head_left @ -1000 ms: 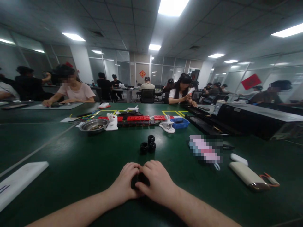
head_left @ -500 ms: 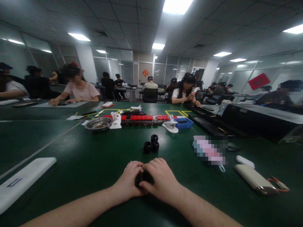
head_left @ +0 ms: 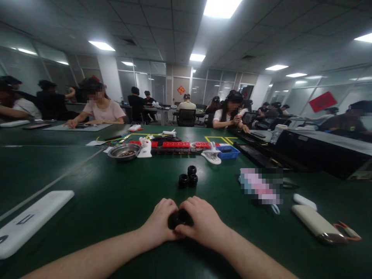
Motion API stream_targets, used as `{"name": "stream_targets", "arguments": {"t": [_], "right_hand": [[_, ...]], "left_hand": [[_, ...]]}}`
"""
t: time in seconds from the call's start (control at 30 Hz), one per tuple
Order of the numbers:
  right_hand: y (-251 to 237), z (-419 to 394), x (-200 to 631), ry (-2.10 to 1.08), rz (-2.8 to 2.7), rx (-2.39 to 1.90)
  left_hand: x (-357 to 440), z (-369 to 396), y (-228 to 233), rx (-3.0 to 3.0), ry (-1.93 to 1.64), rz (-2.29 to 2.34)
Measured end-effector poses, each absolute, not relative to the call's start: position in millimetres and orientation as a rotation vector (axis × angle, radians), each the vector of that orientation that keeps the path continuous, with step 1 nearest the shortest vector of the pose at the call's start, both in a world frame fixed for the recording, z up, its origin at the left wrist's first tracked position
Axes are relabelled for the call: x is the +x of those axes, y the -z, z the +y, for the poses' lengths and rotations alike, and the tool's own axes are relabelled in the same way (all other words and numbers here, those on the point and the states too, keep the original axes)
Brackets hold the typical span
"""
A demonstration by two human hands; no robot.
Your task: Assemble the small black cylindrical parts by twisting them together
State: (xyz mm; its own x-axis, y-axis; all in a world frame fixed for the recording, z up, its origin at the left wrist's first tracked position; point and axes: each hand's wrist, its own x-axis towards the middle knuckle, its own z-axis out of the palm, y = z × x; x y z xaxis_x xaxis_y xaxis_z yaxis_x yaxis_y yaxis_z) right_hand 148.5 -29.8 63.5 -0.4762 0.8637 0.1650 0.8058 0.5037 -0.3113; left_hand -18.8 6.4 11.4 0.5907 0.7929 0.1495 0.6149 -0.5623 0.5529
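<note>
Both hands' fingers, left hand [head_left: 159,222] and right hand [head_left: 203,222], clasped round a small black part [head_left: 179,219] (green table [head_left: 116,193]).

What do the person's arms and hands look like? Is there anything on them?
Both forearms are bare, with no sleeves in view. The left hand and right hand wear no gloves. No watch, bracelet or ring shows on the wrists or fingers, though the fingertips are partly hidden.

Small black part [head_left: 179,219], seemingly round
</note>
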Motion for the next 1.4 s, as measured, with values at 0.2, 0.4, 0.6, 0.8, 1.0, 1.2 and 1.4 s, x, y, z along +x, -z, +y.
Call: {"name": "stream_targets", "arguments": {"t": [0.2, 0.4, 0.6, 0.8, 1.0, 1.2, 1.4], "right_hand": [[-71.4, -32.6, 157.0, -0.461, -2.428, -1.254], [-63.3, -29.0, 149.7, -0.246, -2.323, -1.489], [-60.6, -31.0, 146.8, -0.315, -2.464, -1.232], [-65.0, -30.7, 151.9, -0.341, -2.314, -1.295], [-57.1, -27.2, 146.3, -0.139, -2.335, -1.520], [-60.4, -30.1, 149.3, -0.366, -2.454, -1.232], [-58.4, -29.3, 152.5, -0.318, -2.266, -1.347]], "left_hand": [[-18.9, 8.6, -10.2, 2.356, -0.509, 1.140], [-20.0, 10.3, -7.1, 2.370, -0.495, 1.153], [-18.5, 8.9, -9.3, 2.359, -0.481, 1.131], [-20.5, 9.9, -8.3, 2.328, -0.472, 1.171], [-18.6, 12.0, -1.7, 2.378, -0.502, 1.170], [-19.6, 14.5, 4.2, 2.385, -0.542, 1.120], [-20.6, 13.8, 2.7, 2.383, -0.527, 1.145]]}}
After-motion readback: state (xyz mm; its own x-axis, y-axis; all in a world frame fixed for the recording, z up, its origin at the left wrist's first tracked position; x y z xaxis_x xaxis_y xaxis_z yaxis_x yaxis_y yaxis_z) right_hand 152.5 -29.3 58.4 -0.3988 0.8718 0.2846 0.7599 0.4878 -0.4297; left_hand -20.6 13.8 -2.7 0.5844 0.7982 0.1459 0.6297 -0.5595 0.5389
